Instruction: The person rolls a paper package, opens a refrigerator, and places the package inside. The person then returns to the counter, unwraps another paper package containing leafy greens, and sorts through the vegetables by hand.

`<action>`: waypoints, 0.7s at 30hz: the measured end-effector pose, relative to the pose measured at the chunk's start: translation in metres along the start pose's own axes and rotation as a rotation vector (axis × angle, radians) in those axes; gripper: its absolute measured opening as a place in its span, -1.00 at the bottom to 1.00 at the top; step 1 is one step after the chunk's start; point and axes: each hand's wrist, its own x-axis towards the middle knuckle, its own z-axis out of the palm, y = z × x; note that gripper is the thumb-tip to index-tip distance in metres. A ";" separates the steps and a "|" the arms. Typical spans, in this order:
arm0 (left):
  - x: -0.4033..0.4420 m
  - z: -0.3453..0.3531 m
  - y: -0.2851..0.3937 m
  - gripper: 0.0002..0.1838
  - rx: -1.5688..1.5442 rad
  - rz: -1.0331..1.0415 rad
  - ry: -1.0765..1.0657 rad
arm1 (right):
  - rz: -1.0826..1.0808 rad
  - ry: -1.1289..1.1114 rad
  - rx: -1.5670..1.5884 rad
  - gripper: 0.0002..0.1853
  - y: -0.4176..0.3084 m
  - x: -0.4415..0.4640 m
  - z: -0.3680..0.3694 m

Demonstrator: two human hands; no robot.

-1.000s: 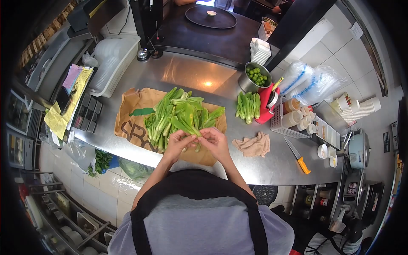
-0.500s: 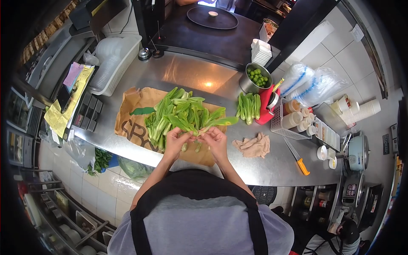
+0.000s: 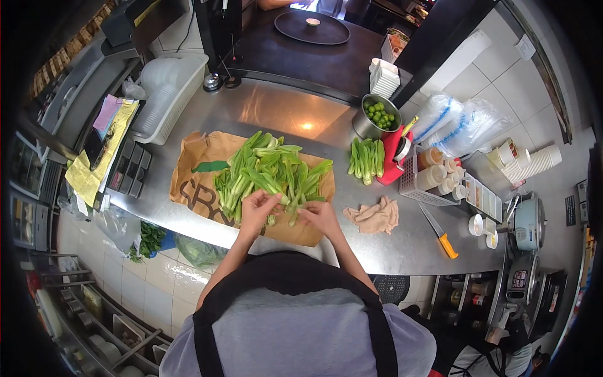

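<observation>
A heap of leafy greens like bok choy point(image 3: 257, 160) lies on a flattened brown paper bag point(image 3: 188, 160) in front of me. My left hand point(image 3: 256, 210) is closed, thumb and fingers pinching the base of one bok choy at the heap's near edge. A little to the right, my right hand point(image 3: 320, 218) has its fingertips pinched together beside the stalks. A bit of dark green shows by those fingers, but I cannot make out what they hold. Right of the bag, a smaller bunch of bok choy point(image 3: 366, 158) sits on the steel counter point(image 3: 301, 129).
A crumpled cloth point(image 3: 372, 215) and an orange-handled knife point(image 3: 447, 245) lie to the right. Behind them stand a red kitchen scale point(image 3: 392, 157), a pot of green limes point(image 3: 361, 122) and a basket of bottles point(image 3: 411, 173). A white crate point(image 3: 169, 107) stands at left.
My hands were together on one bok choy; now they are apart, the right one a little lower. The long yellowish leaf that stuck out rightward no longer shows there.
</observation>
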 end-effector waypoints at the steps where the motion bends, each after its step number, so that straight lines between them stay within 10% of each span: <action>1: -0.001 0.000 -0.001 -0.84 0.039 0.017 -0.011 | -0.033 0.038 0.021 -0.70 -0.004 -0.003 0.000; 6: 0.000 0.000 -0.012 -0.81 0.216 0.082 -0.084 | -0.482 0.084 0.346 -0.61 -0.045 -0.024 0.011; 12: -0.004 0.007 -0.005 -0.73 0.222 0.054 -0.176 | -0.512 0.186 0.453 -0.75 -0.038 -0.010 0.010; 21: -0.001 -0.024 0.021 -0.78 0.542 0.244 0.013 | -0.542 1.252 -0.250 -0.80 -0.004 0.043 -0.131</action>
